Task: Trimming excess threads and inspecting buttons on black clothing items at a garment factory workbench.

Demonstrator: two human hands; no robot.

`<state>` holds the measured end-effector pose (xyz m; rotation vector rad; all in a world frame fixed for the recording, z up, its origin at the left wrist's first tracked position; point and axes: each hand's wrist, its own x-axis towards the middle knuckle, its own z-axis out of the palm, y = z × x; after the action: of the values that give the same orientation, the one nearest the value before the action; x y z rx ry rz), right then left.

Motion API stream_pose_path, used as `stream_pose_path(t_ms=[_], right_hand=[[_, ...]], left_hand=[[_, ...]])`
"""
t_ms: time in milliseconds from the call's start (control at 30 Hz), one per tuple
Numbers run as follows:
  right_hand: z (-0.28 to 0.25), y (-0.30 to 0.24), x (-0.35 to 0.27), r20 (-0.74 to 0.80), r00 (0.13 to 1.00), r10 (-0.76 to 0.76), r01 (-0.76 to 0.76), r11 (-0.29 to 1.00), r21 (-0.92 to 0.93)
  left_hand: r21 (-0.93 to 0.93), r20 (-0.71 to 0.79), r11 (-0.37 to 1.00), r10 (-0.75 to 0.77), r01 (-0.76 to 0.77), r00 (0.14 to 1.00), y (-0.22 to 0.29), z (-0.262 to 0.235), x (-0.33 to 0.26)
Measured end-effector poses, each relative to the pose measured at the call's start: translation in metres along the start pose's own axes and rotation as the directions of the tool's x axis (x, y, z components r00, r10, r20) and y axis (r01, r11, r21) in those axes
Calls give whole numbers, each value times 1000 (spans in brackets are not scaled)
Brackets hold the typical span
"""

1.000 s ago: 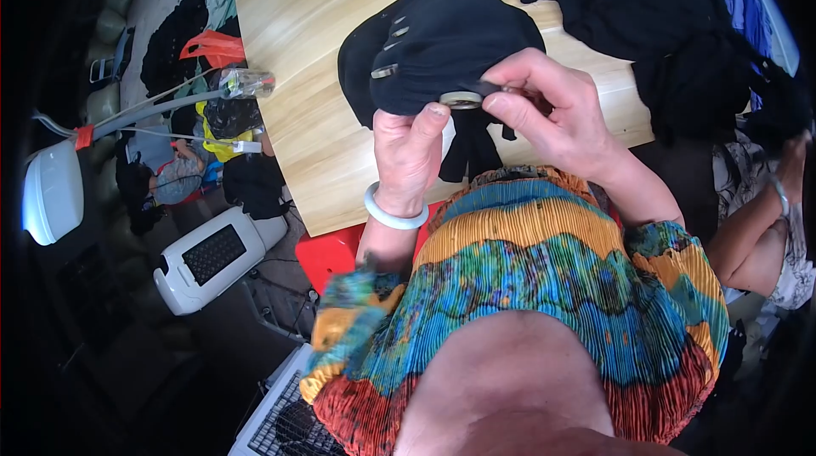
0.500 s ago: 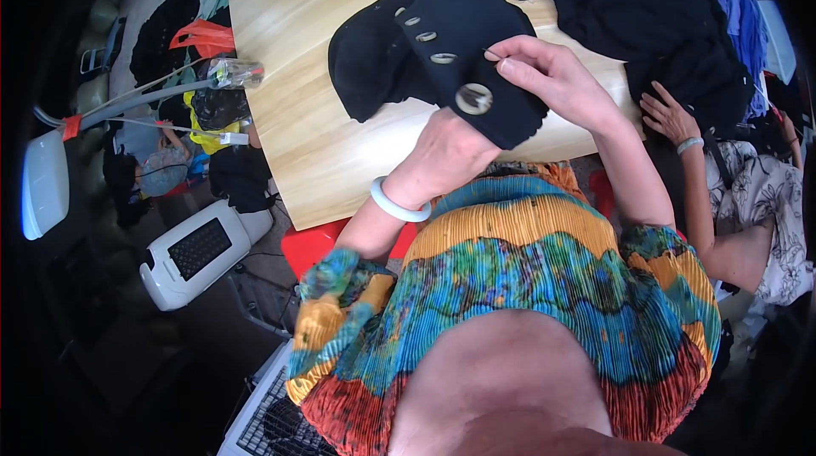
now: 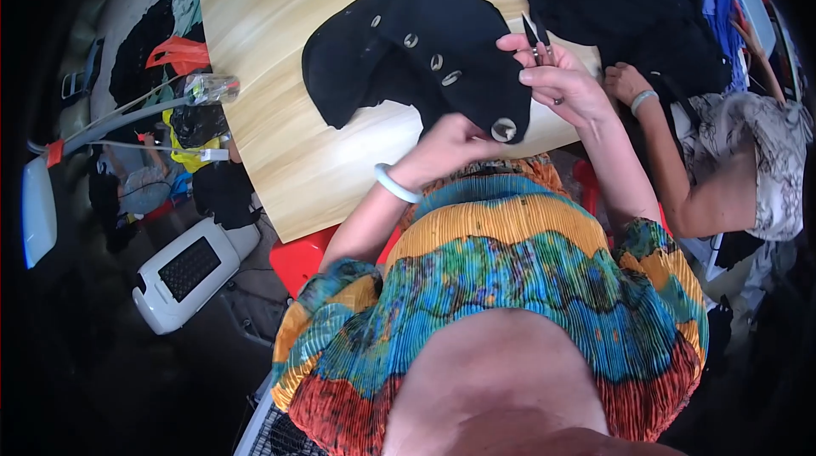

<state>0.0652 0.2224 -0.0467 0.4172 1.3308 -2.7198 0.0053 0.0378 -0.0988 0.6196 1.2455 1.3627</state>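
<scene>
A black garment piece with a row of several large mottled buttons lies across the wooden table, its near end lifted. My left hand is closed on that near end, right beside the lowest button; the fingertips are partly hidden by cloth. Just off the garment's right side, my right hand holds small dark scissors, blades pointing up and away from me. Whether a needle or thread is also in those fingers is too small to tell.
More black clothing covers the table's far right, where a co-worker's hand rests. Blue cloth lies beyond it. At the left edge are a lamp arm and a clear plastic bottle. A red stool stands below the table.
My right hand has moved from a pinch at the garment to its right side, and scissors now show in it. The garment's near end has turned and dropped slightly. The co-worker's hand has closed.
</scene>
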Motion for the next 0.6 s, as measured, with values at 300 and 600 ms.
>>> stream_pose_path(t_ms=[300, 600], right_hand=[[-8, -20, -32, -9, 990, -139, 139, 985, 105], [-20, -39, -60, 31, 971, -236, 233, 969, 84]], left_hand=[[-824, -43, 563, -172, 62, 984, 12, -25, 41], [-859, -49, 510, -171, 45, 984, 28, 38, 44]])
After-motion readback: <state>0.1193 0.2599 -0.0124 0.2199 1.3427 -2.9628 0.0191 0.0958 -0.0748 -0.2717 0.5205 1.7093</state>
